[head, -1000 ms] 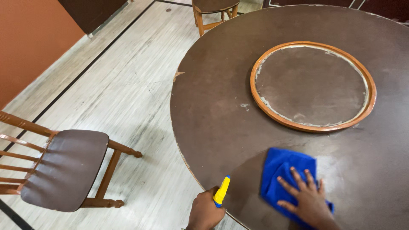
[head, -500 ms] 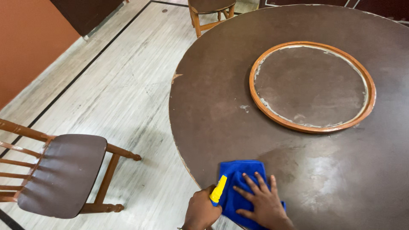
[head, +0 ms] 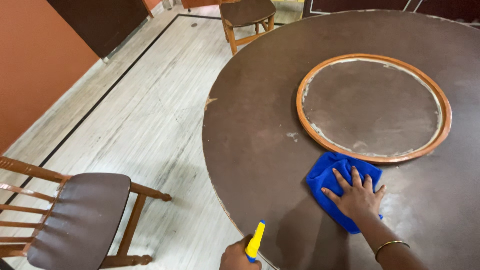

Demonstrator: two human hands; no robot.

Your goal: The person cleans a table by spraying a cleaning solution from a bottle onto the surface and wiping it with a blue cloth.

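Up toward the wooden ring (head: pixel 374 157) slid the blue cloth (head: pixel 330 175) under the flat, spread right hand (head: pixel 357 200) on the counter (head: pixel 260 135), widening the wiped patch, while the left hand (head: pixel 239 257) gripped the yellow spray bottle (head: pixel 255 241).

Soft blue cloth (head: pixel 334 176); worn, matt brown table (head: pixel 260 125); wooden ring (head: pixel 300 107).

I work at a round dark-brown table (head: pixel 260 150), its surface worn, with a chipped spot at the left edge and a pale smear near the middle. A round turntable with an orange-brown wooden rim (head: pixel 374 159) lies on it, centre right. A blue cloth (head: pixel 325 177) lies flat just below that rim, touching the tabletop.
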